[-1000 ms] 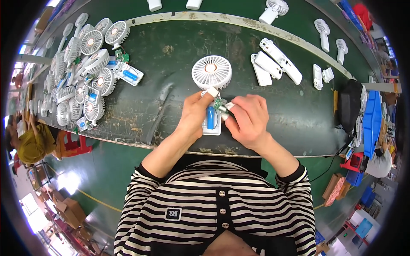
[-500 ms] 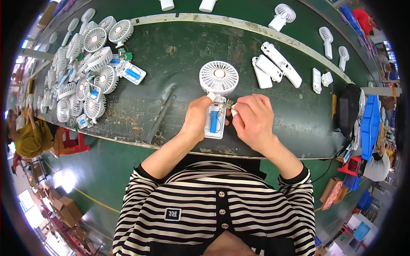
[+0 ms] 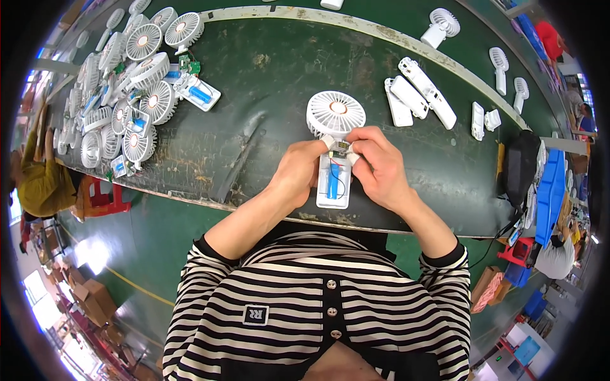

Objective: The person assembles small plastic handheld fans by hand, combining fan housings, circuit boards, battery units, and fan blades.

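A white handheld fan (image 3: 336, 114) lies on the green table, its round grille pointing away from me. Its handle shell (image 3: 325, 199) is uncovered, showing a blue cylindrical battery (image 3: 333, 181) with thin red and black wires. At the neck sits a small circuit board (image 3: 342, 145) with a dark component. My left hand (image 3: 300, 170) is closed on the neck's left side, its thumb beside the board. From the right, my right hand (image 3: 383, 170) pinches the board's edge with thumb and forefinger. Both thumbs have white coverings; my other fingertips are partly hidden.
A large pile of opened white fans (image 3: 136, 89) covers the table's left end. Loose white handle shells (image 3: 416, 95) lie to the right, with two smaller white parts (image 3: 483, 120) beyond them. A black bag (image 3: 519, 165) rests at the right edge. More fans (image 3: 499, 63) stand along the far strip.
The circuit board, tilted beside the neck before, now sits level across it. My right hand has shifted up with it, and my left thumb has come closer to the board.
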A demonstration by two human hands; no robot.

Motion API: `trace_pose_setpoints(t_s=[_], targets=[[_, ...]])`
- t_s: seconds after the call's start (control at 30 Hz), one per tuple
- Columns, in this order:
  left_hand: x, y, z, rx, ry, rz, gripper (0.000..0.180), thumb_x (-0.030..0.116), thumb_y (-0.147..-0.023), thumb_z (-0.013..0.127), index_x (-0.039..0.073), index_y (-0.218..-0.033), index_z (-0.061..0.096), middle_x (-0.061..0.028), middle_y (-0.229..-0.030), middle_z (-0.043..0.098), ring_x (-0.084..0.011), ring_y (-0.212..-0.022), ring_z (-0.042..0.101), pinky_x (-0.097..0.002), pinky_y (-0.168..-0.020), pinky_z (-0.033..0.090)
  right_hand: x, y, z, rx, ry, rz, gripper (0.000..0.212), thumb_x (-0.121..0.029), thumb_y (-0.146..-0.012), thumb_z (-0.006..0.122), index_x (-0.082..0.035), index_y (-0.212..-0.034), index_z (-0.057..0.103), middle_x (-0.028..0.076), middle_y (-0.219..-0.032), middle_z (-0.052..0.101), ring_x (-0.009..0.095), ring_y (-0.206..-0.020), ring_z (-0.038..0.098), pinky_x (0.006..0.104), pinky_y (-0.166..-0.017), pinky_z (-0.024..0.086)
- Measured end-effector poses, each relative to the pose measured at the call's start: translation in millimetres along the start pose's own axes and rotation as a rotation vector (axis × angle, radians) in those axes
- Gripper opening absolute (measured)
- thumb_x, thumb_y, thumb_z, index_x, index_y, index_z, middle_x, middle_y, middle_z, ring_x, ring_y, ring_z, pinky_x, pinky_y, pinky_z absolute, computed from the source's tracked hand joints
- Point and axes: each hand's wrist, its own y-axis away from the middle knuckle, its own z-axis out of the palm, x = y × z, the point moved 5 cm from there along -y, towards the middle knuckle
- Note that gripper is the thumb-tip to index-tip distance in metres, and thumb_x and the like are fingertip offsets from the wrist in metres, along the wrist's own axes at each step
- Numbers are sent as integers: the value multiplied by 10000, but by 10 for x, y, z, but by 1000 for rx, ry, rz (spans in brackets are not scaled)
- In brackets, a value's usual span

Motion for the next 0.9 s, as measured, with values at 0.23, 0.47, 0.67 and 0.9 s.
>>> trace_pose_setpoints(t_s=[0.23, 0.47, 0.67, 0.9], targets=[[35, 36, 20, -31, 5, -13, 318, 174, -872, 444, -103, -1014, 507, -157, -902, 602, -236, -754, 623, -347, -649, 528, -23, -38, 10, -12, 12, 3, 100, 61, -720, 533, 44, -819, 541, 114, -926, 532, 239, -697, 562, 302, -589, 463], [3, 6, -6, -24, 48, -12, 248, 190, -856, 460, -34, -872, 566, -78, -755, 584, -140, -608, 570, -283, -484, 460, 5, -23, 32, -53, -22, 92, 134, 82, -688, 494, 37, -810, 528, 124, -947, 537, 239, -806, 555, 284, -698, 449], [1, 2, -5, -61, 17, -12, 264, 204, -865, 454, -34, -869, 568, -81, -756, 590, -138, -601, 568, -273, -479, 447, -4, -16, 39, -59, -12, 72, 131, 83, -687, 501, 36, -807, 528, 125, -936, 536, 245, -784, 553, 289, -682, 450], [-7, 35, 1, -9, -6, -23, 277, 222, -870, 452, -21, -921, 574, -80, -800, 595, -146, -664, 584, -286, -550, 484, -81, -26, 42, -92, 213, -144, 174, 75, -625, 551, 37, -793, 523, 134, -909, 539, 286, -744, 552, 334, -637, 462]])
